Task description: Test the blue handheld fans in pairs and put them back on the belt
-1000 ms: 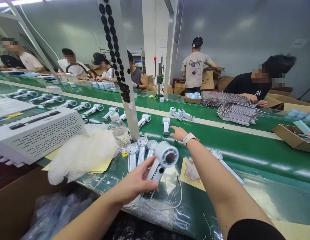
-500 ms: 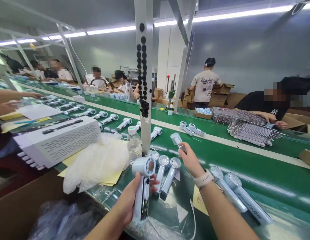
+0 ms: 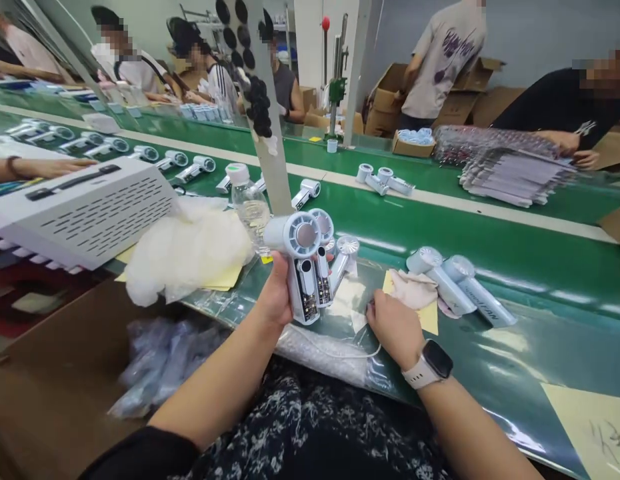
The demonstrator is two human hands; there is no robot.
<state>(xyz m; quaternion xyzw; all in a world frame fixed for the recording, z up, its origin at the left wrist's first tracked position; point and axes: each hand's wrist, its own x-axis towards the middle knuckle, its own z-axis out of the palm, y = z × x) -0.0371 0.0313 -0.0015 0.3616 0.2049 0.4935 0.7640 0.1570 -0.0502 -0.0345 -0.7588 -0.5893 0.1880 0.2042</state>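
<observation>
My left hand [image 3: 277,293] is wrapped around two light blue handheld fans, side by side and upright. The nearer handheld fan [image 3: 304,287] has its handle front off, showing a circuit board. The second handheld fan [image 3: 323,280] is partly behind it, its board bare too; my fingertips show at its far side. My right hand [image 3: 395,327], with a watch on the wrist, is closed low over the bench at the end of a white cable [image 3: 335,357]; its fingertips are mostly hidden. Another handheld fan [image 3: 346,257] lies just behind the held pair.
Two closed fans [image 3: 455,287] lie at right by a cloth [image 3: 413,288] on yellow paper. A water bottle [image 3: 250,207] stands by the post [image 3: 273,167]. At left are a white vented box [image 3: 100,213] and plastic bags [image 3: 190,247]. More fans lie along the green belt [image 3: 390,220]; several people work beyond.
My right hand has come back from the belt and down to the cable, no longer holding its fan out. A second fan now sits in my left hand. The view has tilted down.
</observation>
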